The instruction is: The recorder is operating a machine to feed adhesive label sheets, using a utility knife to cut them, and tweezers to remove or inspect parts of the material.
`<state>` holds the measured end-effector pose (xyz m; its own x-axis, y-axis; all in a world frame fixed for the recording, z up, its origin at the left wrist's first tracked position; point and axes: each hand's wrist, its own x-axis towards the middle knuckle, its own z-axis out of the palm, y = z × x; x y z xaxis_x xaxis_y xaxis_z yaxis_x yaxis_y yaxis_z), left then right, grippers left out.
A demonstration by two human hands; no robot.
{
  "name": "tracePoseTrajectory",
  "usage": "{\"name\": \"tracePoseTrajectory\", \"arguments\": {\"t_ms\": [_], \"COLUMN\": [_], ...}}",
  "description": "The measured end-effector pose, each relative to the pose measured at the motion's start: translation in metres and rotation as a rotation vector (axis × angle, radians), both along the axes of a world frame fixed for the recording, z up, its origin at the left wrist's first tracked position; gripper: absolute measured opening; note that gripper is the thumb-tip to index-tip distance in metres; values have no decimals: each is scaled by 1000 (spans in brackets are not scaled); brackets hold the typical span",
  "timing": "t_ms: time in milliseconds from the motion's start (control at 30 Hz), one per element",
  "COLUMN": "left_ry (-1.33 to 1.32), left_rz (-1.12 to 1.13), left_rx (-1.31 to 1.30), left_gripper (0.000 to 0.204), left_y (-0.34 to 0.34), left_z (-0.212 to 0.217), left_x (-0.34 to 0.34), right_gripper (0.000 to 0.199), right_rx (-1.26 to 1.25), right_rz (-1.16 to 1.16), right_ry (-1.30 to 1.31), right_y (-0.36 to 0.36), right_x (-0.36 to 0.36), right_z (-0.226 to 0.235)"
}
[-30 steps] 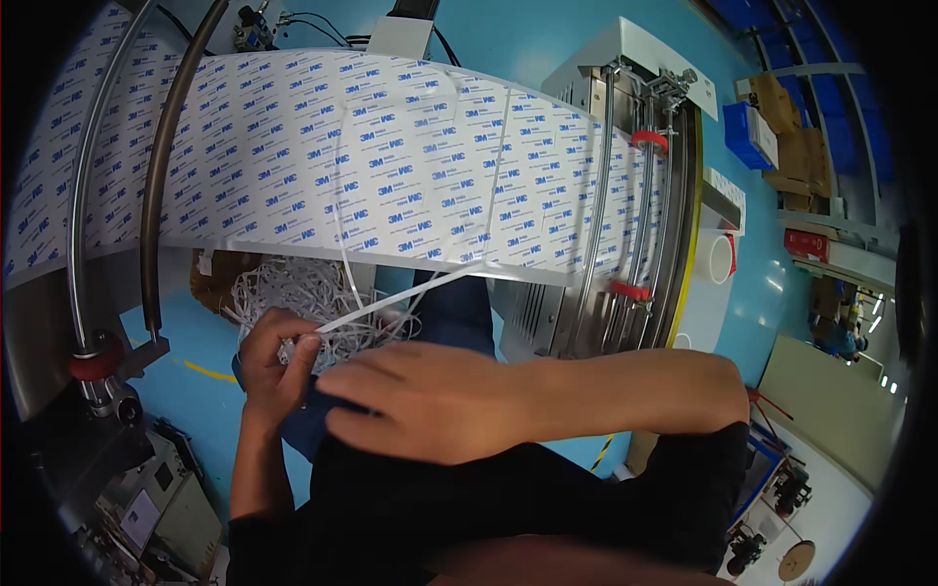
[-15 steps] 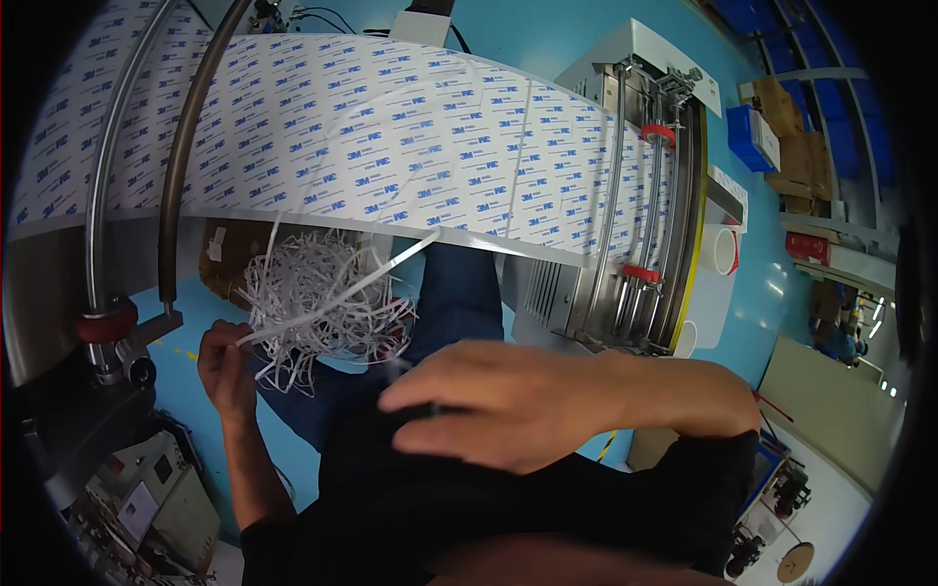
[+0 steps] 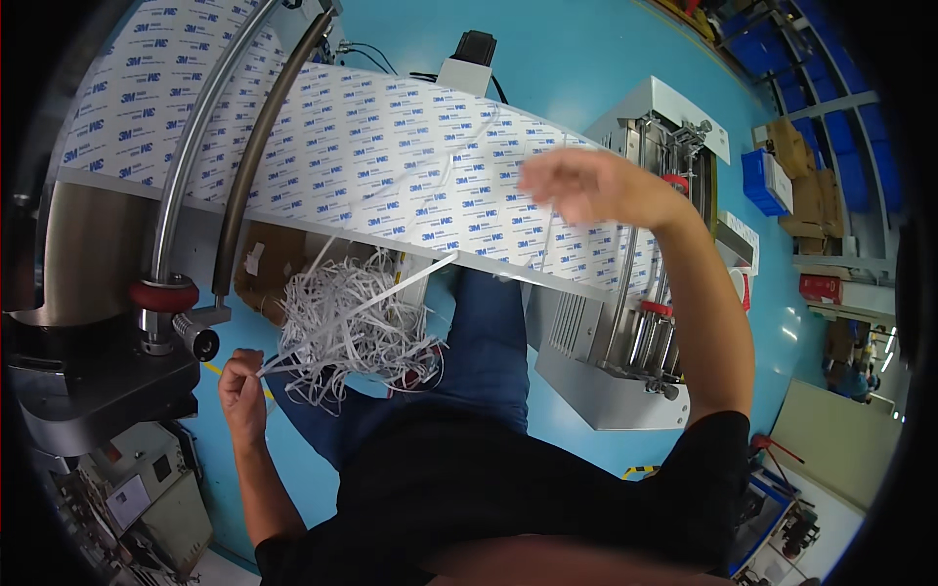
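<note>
At the far left stood a dull grey metal machine frame (image 3: 88, 254), and from it two curved steel tubes (image 3: 210, 127) rose across the wide white printed sheet (image 3: 391, 166) that stretched over the machine like a tabletop, its pale face covered in small repeated blue marks. A red collar (image 3: 163, 295) ringed the base of one tube, with a short steel roller stub (image 3: 198, 342) just below it.

Low on that side, the left hand (image 3: 240, 386) was pinched closed on the end of a narrow white paper strip (image 3: 362, 305), which ran up and to the right to the sheet's near edge. Below the strip hung a loose tangle of white trimmed strips (image 3: 347, 332), spilling in front of a brown cardboard box (image 3: 269, 269) under the sheet. The floor (image 3: 557, 68) all around was bright blue.

Toward the middle, the person's blue trouser leg (image 3: 484, 332) and black shirt (image 3: 508, 488) filled the lower view.

Further right, the right hand (image 3: 576, 181) was lifted over the sheet; it was blurred, so whether its fingers were curled on anything could not be told, though it seemed loosely open. Beside it stood a grey metal cutting unit with upright rods (image 3: 625, 332). At the far right edge were blue storage bins (image 3: 762, 181) and brown cartons (image 3: 796, 146).
</note>
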<state>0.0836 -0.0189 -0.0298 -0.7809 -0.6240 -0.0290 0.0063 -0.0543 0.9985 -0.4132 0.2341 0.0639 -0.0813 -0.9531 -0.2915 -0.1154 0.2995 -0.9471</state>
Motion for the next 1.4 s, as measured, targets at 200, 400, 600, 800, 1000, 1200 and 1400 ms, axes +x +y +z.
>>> {"name": "tracePoseTrajectory", "arguments": {"t_ms": [200, 400, 600, 800, 1000, 1200, 1400], "left_ry": [-28, -41, 10, 20, 16, 17, 35], "left_rz": [11, 57, 147, 154, 135, 193, 335], "left_rx": [35, 47, 153, 156, 184, 156, 207], "left_gripper": [17, 17, 21, 21, 21, 18, 12], "left_y": [-2, -3, -11, -10, -9, -6, -10], "left_z": [3, -2, -17, -18, -20, -13, -21], "left_x": [11, 19, 35, 34, 39, 29, 33], "right_gripper": [36, 10, 6, 17, 16, 18, 32], "right_rx": [-40, -210, -380, -250, -477, -546, -586], "right_rz": [-311, -66, 22, -79, 72, 285, 178], "right_ry": [931, 996, 789, 1085, 1020, 951, 784], "right_y": [-69, -101, -102, -102, -121, -134, -128], "right_x": [1, 43, 65, 26, 60, 103, 111], "right_z": [-38, -43, -30, -38, -42, -38, -7]}}
